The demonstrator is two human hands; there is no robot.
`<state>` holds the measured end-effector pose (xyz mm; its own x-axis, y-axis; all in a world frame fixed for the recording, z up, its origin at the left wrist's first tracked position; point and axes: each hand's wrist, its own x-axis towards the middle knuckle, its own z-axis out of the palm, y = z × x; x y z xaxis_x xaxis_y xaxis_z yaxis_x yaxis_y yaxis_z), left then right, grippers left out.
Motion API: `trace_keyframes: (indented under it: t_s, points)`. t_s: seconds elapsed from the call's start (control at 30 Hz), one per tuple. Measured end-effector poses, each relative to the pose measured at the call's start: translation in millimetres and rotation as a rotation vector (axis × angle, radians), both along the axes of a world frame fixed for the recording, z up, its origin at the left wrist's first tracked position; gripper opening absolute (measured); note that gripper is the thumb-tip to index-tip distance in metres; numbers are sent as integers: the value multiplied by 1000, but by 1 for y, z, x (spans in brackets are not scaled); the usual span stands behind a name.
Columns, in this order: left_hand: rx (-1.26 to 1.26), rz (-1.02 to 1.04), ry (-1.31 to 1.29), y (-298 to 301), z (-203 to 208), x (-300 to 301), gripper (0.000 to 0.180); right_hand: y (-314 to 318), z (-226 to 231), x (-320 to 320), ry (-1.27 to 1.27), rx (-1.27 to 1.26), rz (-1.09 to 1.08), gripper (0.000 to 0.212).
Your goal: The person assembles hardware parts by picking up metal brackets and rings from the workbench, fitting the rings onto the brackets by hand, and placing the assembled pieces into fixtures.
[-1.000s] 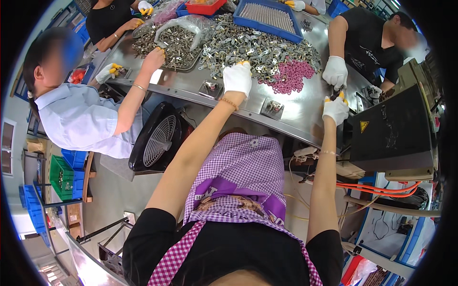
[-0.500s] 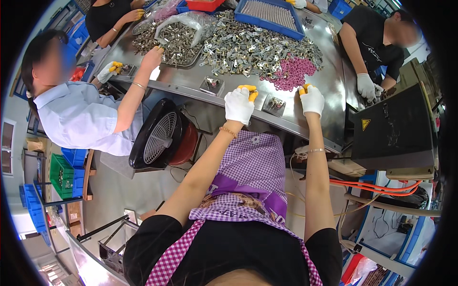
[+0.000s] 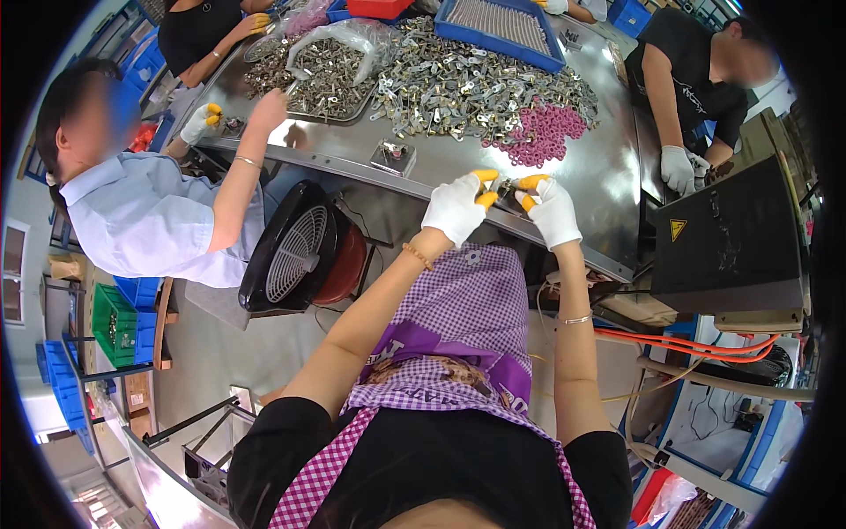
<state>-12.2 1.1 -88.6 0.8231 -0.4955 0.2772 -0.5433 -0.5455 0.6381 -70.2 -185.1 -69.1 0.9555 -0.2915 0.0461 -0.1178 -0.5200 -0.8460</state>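
Both my hands wear white gloves with yellow fingertips and meet over a small metal fixture block (image 3: pixel 505 197) near the table's front edge. My left hand (image 3: pixel 455 210) is on the block's left side, thumb and fingers closed in a pinch. From the right, my right hand (image 3: pixel 550 212) reaches in with its fingertips pinched at the block's top. Whatever small part sits between the fingers is too tiny and covered to make out. Just beyond lies a patch of pink rings (image 3: pixel 542 134), beside a large heap of metal tab-shaped parts (image 3: pixel 449 88).
A second fixture block (image 3: pixel 393 158) stands on the metal table (image 3: pixel 599 198) to the left. Behind the heap is a blue tray (image 3: pixel 502 35) of lined-up parts. A black fan (image 3: pixel 295 256) stands below the edge. Co-workers sit left and right; a dark box (image 3: pixel 727 247) is at right.
My right hand has moved left from beside the pink rings to the fixture block. My left hand has shifted right and slightly nearer me, so the two now almost touch.
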Motion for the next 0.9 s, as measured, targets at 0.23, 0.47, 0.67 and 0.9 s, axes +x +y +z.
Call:
trace_keyframes:
  t_s: [0.23, 0.47, 0.67, 0.9]
  points:
    - [32, 31, -8, -21, 12, 18, 32, 19, 4, 4, -86, -1, 4, 20]
    - [274, -47, -128, -22, 41, 17, 21, 0, -26, -7, -362, -431, 75, 28]
    - [353, -113, -162, -20, 45, 24, 26, 27, -1, -25, -188, -466, 1, 39]
    - [-32, 480, -62, 69, 61, 66, 53, -10, 8, -47, -55, -623, -370, 43]
